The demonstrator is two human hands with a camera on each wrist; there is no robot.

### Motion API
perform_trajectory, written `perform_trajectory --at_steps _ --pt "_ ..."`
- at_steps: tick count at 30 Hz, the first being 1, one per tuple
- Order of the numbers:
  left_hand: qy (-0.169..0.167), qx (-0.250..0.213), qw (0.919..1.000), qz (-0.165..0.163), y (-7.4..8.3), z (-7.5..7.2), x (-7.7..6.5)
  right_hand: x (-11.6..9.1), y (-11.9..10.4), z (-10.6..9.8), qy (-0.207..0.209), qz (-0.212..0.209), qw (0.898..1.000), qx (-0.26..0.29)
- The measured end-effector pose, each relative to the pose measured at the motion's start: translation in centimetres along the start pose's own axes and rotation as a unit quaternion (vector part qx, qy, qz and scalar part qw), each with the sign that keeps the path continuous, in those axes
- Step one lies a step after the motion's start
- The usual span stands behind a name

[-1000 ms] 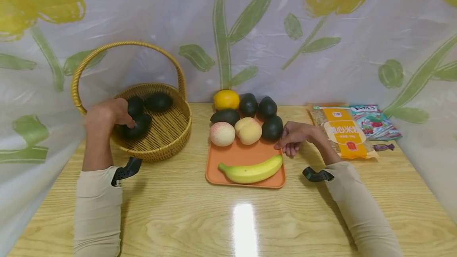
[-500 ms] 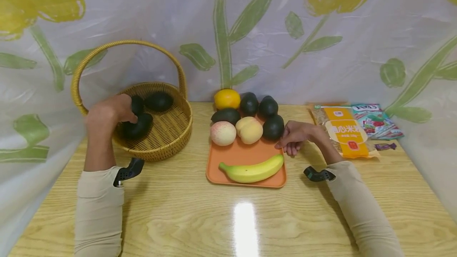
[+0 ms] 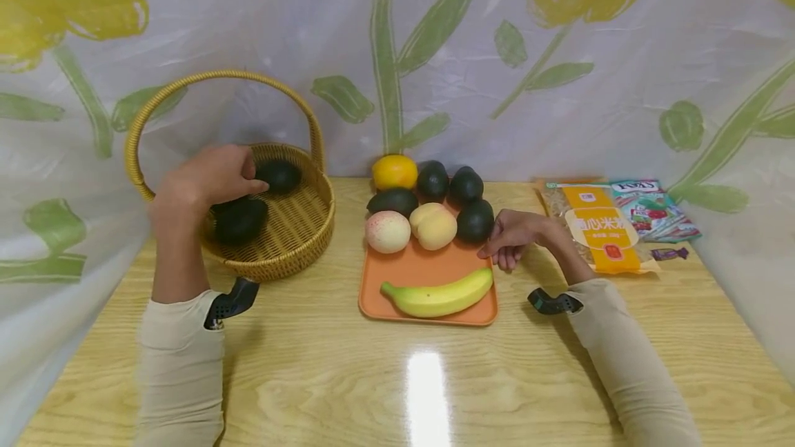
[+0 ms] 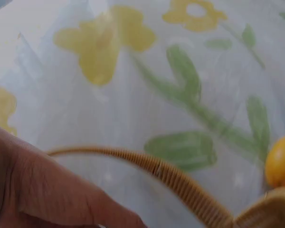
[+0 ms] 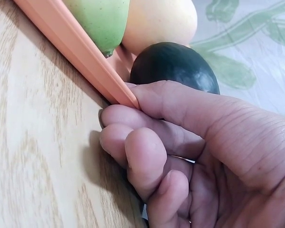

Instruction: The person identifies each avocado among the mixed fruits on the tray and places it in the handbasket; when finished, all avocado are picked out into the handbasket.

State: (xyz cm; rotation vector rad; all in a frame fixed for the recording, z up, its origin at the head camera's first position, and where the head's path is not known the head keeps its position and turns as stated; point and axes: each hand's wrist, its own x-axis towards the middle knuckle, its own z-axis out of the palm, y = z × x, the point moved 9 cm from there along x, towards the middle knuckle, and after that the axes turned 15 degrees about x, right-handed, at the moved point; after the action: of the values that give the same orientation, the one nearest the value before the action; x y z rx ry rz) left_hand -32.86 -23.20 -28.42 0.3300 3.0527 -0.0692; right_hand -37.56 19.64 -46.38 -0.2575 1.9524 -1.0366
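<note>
My left hand [image 3: 211, 178] is over the left side of the yellow woven basket [image 3: 298, 264], palm down, thumb pointing right. Its fingertips are hidden behind the hand, and I cannot tell whether they hold anything. A dark green avocado [image 3: 241, 221] lies in the basket just in front of the hand; another avocado [image 3: 279, 176] is right by the thumb. On the right, my right hand [image 3: 512, 236] pinches the edge of the orange tray [image 3: 397, 265] between thumb and fingers. On this tray are a banana [image 3: 437, 299], peaches [image 3: 388, 232], several avocados [image 3: 475, 221] and an orange-yellow fruit [image 3: 395, 173].
The basket's tall handle [image 3: 230, 74] arches above the left hand. To the right of the tray lie a yellow food packet [image 3: 596, 230], a colourful candy bag [image 3: 652, 212] and a small purple-wrapped sweet [image 3: 669, 254]. A flower-printed sheet [image 3: 459, 109] hangs behind the table.
My left hand has shifted right and toward the back of the basket, now covering the avocado that showed beside it earlier. The right hand and the tray stay as they were.
</note>
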Motion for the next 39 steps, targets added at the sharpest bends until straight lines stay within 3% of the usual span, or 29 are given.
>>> perform_trajectory --at_steps 5,12,18,23,29,34,39 --pt "0.049 -0.018 0.9975 0.047 4.8 -2.6 0.3 -0.5 0.0 -0.3 0.007 -0.006 1.000 -0.009" --pt "0.061 -0.051 0.9801 0.182 12.2 -4.3 2.4 -0.3 0.4 -0.3 0.011 0.001 1.000 -0.001" --pt "0.074 -0.062 0.9672 0.235 15.4 -4.4 4.9 0.5 0.0 0.3 -0.002 -0.012 1.000 -0.007" --pt "0.072 -0.071 0.9622 0.253 16.4 -2.4 6.9 0.7 -0.3 0.4 -0.004 -0.011 1.000 -0.014" --pt "0.005 -0.061 0.9606 0.271 17.4 1.1 8.3 1.0 -0.8 0.6 -0.001 -0.020 1.000 -0.007" --pt "-0.034 -0.017 0.9585 0.283 18.4 3.1 8.8 0.7 -0.8 0.7 0.001 -0.018 1.000 -0.007" --pt "-0.083 0.013 0.9580 0.274 18.9 4.6 9.2 0.5 -0.7 0.6 0.002 -0.017 1.000 -0.010"
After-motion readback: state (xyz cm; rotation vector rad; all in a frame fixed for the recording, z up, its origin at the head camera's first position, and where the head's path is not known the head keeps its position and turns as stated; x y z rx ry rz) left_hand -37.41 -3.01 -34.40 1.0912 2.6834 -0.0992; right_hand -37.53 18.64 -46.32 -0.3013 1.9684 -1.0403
